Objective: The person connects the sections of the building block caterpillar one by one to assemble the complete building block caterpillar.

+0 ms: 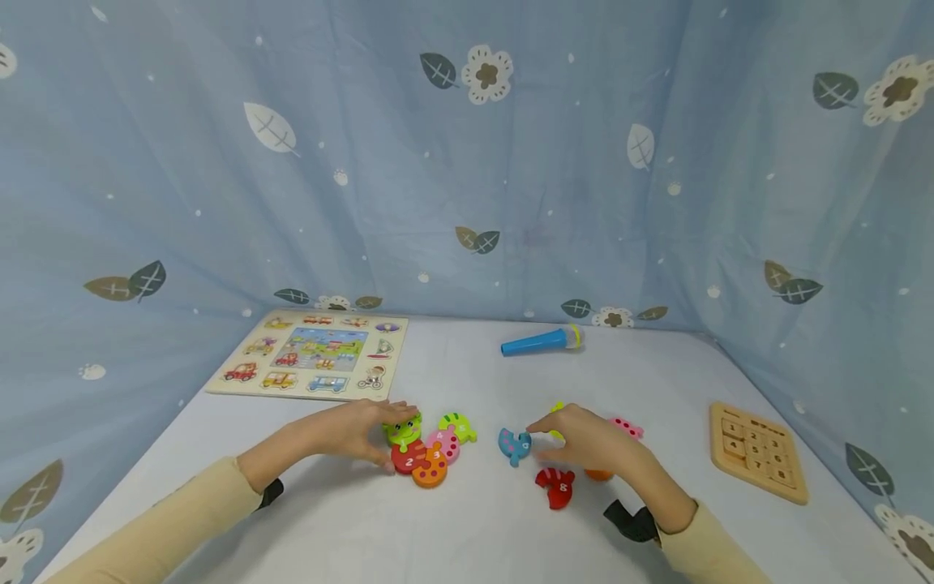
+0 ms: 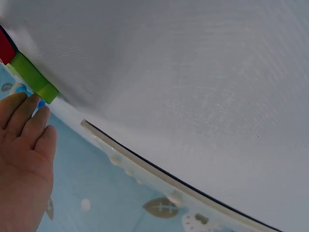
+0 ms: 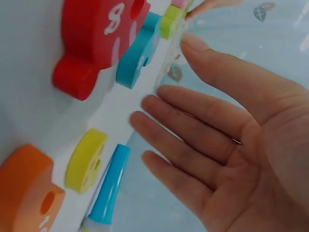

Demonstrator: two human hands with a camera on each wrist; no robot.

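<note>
- Assembly of numbered pieces [image 1: 430, 469], seemingly partway: a run from green head piece [image 1: 404, 434] to green piece 5 [image 1: 454, 423].
- At green head piece, left hand [image 1: 350, 428] with fingers straight, seemingly touching, not clamped.
- Just beside loose blue piece [image 1: 514, 444], right hand [image 1: 589, 440] with thumb and fingers apart, gripping nothing.
- Next, probably: pinch blue piece, align with green piece 5.

The green-faced chain of numbered pieces [image 1: 429, 470] lies in a curve, with a spotted blue piece [image 1: 514, 444] separate near it.

Tabletop play area, blue leaf-patterned cloth [image 1: 540, 162] around a white table [image 1: 452, 535], numbered toy pieces [image 1: 430, 470], picture puzzle [image 1: 328, 345]
</note>
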